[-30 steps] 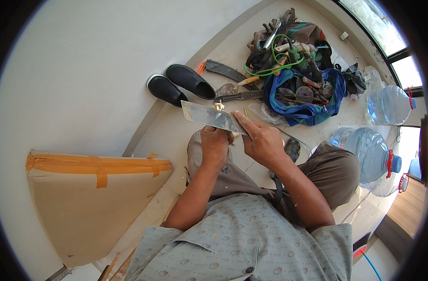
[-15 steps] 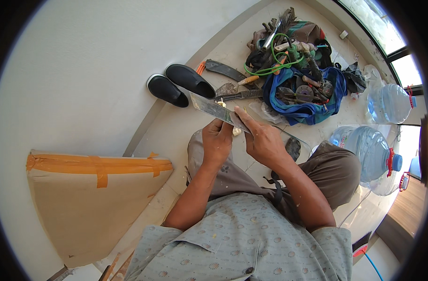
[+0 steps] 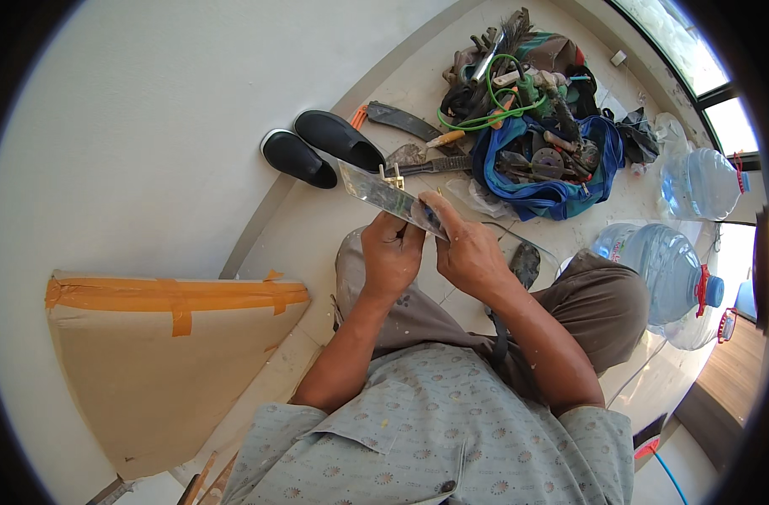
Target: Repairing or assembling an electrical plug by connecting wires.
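A long, flat, shiny metal plate [image 3: 374, 189] is held at a tilt between my two hands, above my lap. My left hand [image 3: 391, 259] is closed on it from below, fingertips pinching near its lower edge. On the plate's right end, my right hand [image 3: 470, 254] grips with the index finger laid along the top face and the thumb side beneath. A small brass-coloured piece with prongs [image 3: 392, 178] shows past the far edge of the plate; whether it is joined to the plate I cannot tell. The palms hide the underside.
Ahead lie black slip-on shoes [image 3: 298, 160], a chisel-like tool with a wooden handle [image 3: 446, 139] and a blue bag [image 3: 509, 203] full of tools. Large water bottles [image 3: 662, 273] stand at right. A taped cardboard panel [image 3: 178, 370] leans at left along the white wall [image 3: 149, 151].
The plate has shifted slightly left, and the brass prongs behind it show more. A pale piece seen below the plate between my hands is now out of sight. Both hands keep their grip.
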